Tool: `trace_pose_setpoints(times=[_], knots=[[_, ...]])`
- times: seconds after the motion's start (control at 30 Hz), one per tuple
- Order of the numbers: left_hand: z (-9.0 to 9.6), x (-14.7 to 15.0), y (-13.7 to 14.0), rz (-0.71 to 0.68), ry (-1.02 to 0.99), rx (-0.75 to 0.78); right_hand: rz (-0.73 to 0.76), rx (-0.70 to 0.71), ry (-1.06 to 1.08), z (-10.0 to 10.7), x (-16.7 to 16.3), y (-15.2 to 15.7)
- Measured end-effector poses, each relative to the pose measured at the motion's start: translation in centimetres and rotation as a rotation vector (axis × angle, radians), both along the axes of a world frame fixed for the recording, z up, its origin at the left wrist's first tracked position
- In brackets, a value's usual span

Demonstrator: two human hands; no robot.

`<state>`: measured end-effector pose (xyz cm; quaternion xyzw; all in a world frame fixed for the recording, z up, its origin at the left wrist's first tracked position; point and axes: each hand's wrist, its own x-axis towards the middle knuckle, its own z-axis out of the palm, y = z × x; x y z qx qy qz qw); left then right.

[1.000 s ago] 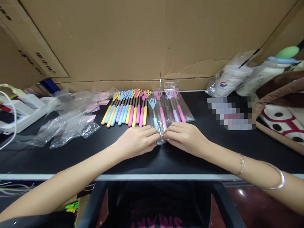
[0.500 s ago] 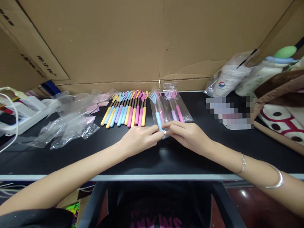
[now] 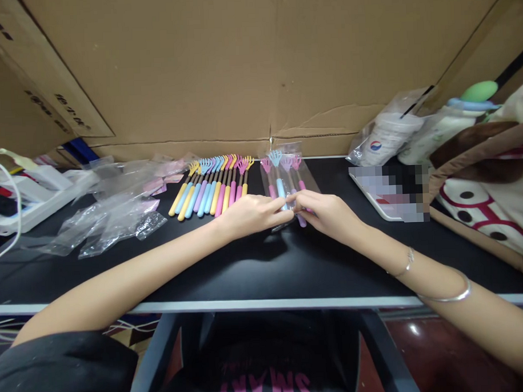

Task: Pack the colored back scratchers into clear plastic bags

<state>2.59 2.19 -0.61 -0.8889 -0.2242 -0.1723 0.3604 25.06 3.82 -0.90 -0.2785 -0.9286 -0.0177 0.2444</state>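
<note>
The left hand (image 3: 256, 214) and right hand (image 3: 329, 213) meet fingertip to fingertip, apparently pinching the near end of a clear bag (image 3: 283, 224) around the blue scratcher (image 3: 280, 185) (how firmly, I cannot tell). It sits at the middle of the bench (image 3: 230, 277), over the bagged pink scratcher (image 3: 271, 190) and beside the bagged purple scratcher (image 3: 289, 181). An uneven pull could crease or split the thin film; a loosened pinch could let the handle slide out. The left wrist, close against the unbagged row (image 3: 207, 198), might knock its handles askew.
</note>
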Motion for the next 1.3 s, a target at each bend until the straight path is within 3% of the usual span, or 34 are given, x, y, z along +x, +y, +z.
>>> trace_pose_setpoints(times=[0.27, 0.4, 0.87, 1.0, 1.13, 1.3], knots=[[-0.5, 0.5, -0.5, 0.004, 0.043, -0.007, 0.036, 0.064, -0.086, 0.3, 0.0, -0.3], [-0.7, 0.3, -0.7, -0.002, -0.002, -0.017, 0.047, 0.031, -0.117, 0.6, 0.1, -0.5], [-0.8, -0.1, -0.9, 0.023, -0.049, -0.313, 0.054, -0.010, -0.161, 1.2, 0.5, -0.3], [0.1, -0.7, -0.7, 0.031, -0.027, -0.276, 0.042, -0.021, -0.175, 1.3, 0.5, -0.3], [2.1, -3.0, -0.4, 0.111, -0.056, -0.245, 0.043, -0.005, -0.161, 1.4, 0.5, -0.4], [4.9, -8.6, -0.1, 0.390, -0.213, -0.188, 0.048, 0.066, -0.139, 1.6, 0.4, -0.6]])
